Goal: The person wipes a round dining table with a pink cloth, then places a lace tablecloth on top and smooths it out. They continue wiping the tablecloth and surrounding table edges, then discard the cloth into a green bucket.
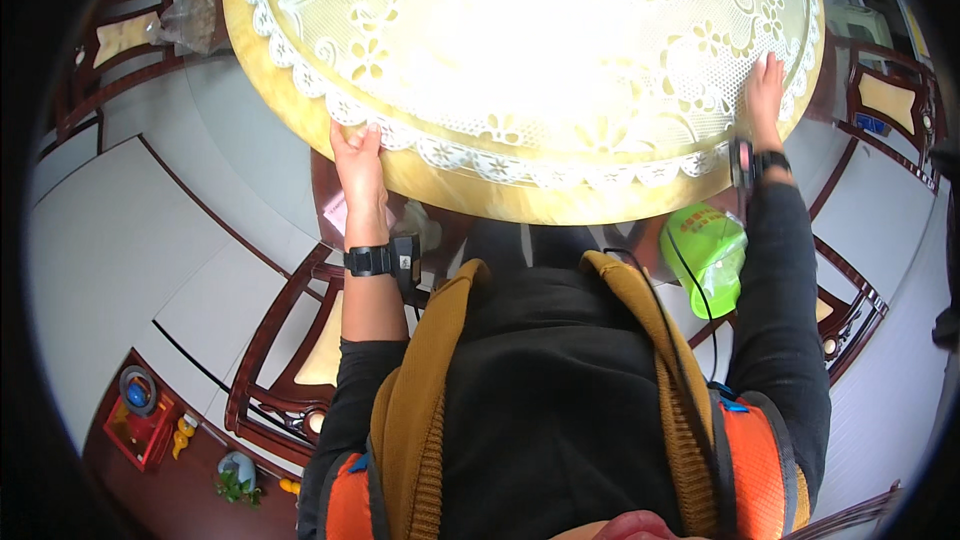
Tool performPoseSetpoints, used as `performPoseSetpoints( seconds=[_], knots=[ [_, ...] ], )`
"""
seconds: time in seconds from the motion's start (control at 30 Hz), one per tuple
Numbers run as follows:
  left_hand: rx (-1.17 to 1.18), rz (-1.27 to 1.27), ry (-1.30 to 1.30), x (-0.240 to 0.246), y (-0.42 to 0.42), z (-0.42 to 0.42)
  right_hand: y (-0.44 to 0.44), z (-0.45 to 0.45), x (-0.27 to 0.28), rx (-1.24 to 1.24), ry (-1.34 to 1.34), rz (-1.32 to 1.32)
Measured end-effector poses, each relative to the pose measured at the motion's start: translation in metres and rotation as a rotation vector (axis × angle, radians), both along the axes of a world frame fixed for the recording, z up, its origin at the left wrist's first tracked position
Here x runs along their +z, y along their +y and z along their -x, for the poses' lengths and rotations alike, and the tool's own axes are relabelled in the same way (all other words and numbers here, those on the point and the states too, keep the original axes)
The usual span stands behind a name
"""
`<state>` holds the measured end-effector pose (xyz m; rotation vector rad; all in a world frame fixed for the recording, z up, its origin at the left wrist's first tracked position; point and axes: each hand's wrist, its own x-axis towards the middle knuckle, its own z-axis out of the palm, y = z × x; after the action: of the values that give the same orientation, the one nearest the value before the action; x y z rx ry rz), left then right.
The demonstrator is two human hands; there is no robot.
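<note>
A large round yellow marble-patterned top (pixel 480 199) fills the upper middle of the view. Over it lies a white lace-patterned cover (pixel 465 120) with a scalloped edge and floral cut-outs; strong glare washes out its centre. At the near left rim, my left hand (pixel 360 169) has bent fingers and thumb on the scalloped edge, seemingly pinching it. My right hand (pixel 765 94) lies flat on the cover near the right rim, fingers stretched out and holding nothing. Each wrist carries a strapped black device.
Beneath the round top is a glass tabletop (pixel 289 187), bearing a green cap (pixel 701 255) and a pink paper (pixel 337 211). Dark wooden chairs (pixel 281 360) stand around. A cabinet (pixel 187 487) at lower left holds ornaments. A black cable (pixel 691 274) hangs by my right arm.
</note>
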<state>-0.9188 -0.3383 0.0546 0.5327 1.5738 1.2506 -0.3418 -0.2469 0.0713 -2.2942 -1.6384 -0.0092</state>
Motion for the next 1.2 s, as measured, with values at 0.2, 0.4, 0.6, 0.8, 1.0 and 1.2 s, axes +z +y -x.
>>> performPoseSetpoints(
  seconds=[0.2, 0.4, 0.6, 0.8, 1.0, 1.2],
  knots=[
    [-0.103, 0.106, 0.089, 0.005, -0.018, -0.018, 0.051, 0.228, 0.008, 0.567, 0.37, -0.012],
    [-0.132, 0.141, 0.078, 0.005, -0.022, -0.017, -0.125, 0.308, 0.021, 1.661, -0.055, 0.125],
    [-0.128, 0.131, -0.063, 0.003, -0.025, -0.008, -0.098, 0.09, -0.004, 0.581, 0.348, 0.216],
    [-0.124, 0.119, -0.045, 0.007, -0.024, -0.004, 0.096, 0.024, 0.008, -0.186, -0.336, 0.001],
    [0.036, 0.17, 0.059, 0.008, -0.007, 0.007, 0.076, 0.357, -0.006, 0.908, 0.735, -0.191],
    [0.039, 0.083, 0.145, 0.0, 0.017, 0.033, -0.071, 0.315, 0.002, 1.135, 0.64, 0.464]
  ],
)
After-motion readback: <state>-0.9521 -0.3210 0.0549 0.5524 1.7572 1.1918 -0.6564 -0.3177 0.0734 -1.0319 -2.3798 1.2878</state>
